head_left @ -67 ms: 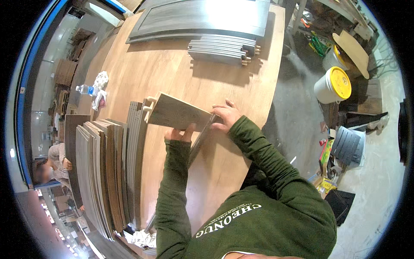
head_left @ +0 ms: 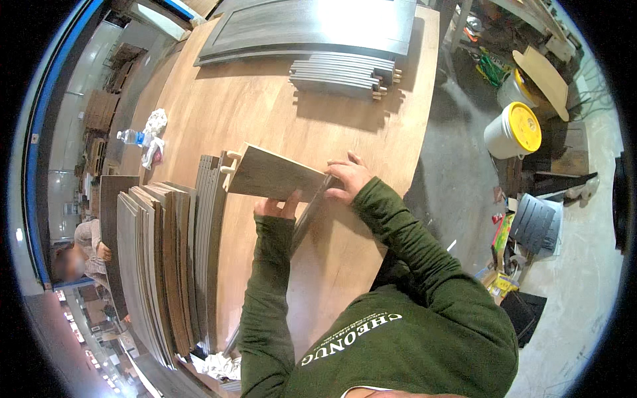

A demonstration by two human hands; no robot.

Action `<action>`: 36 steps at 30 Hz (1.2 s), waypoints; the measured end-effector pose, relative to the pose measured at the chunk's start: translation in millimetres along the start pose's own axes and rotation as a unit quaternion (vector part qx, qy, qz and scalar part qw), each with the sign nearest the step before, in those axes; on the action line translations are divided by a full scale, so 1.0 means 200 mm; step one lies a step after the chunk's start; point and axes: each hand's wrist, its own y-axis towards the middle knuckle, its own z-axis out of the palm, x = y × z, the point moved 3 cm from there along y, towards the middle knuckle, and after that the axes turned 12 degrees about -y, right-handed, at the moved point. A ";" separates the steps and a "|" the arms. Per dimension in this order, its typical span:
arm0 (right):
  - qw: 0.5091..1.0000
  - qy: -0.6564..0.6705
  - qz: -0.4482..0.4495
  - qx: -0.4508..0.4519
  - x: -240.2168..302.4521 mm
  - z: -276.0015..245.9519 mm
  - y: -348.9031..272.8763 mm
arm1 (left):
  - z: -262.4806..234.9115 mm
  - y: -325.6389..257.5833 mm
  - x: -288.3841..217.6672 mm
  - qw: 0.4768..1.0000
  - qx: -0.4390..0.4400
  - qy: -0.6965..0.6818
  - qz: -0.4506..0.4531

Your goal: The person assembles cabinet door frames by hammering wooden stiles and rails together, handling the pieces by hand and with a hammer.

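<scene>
Person in a green long-sleeved top stands at the near edge of a wide wooden workbench (head_left: 265, 113). Both hands hold one grey-brown wooden panel (head_left: 272, 176), lifted and tilted above the bench's middle. Left hand (head_left: 279, 207) is clamped on the panel's near edge, fingers curled under it. Right hand (head_left: 348, 178) is closed on the panel's right end, thumb on top; a thin dark strip (head_left: 306, 219) runs from there back toward the person. The panel's left end shows two pale tenon-like tabs, just beside a row of grey slats (head_left: 209, 239) standing on edge.

Left of those, larger brown boards (head_left: 146, 265) lean in a fan. Far side: a short stack of grey rails (head_left: 345, 74) and a big grey framed door panel (head_left: 312, 26). A water bottle (head_left: 133, 137) and white rag (head_left: 156, 126) lie far left. On the floor to the right, a white bucket with a yellow lid (head_left: 514, 129).
</scene>
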 end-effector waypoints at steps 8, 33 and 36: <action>1.000 0.010 -0.012 -0.011 -0.01 -0.01 -0.01 | 0.04 0.01 0.00 0.992 -0.012 0.089 0.086; 0.994 0.013 -0.027 0.101 0.00 0.04 0.01 | 0.06 -0.16 0.01 0.966 -0.038 0.180 0.183; 0.994 -0.006 -0.018 0.106 0.04 0.00 0.00 | 0.01 -0.20 -0.01 0.940 -0.051 0.222 0.253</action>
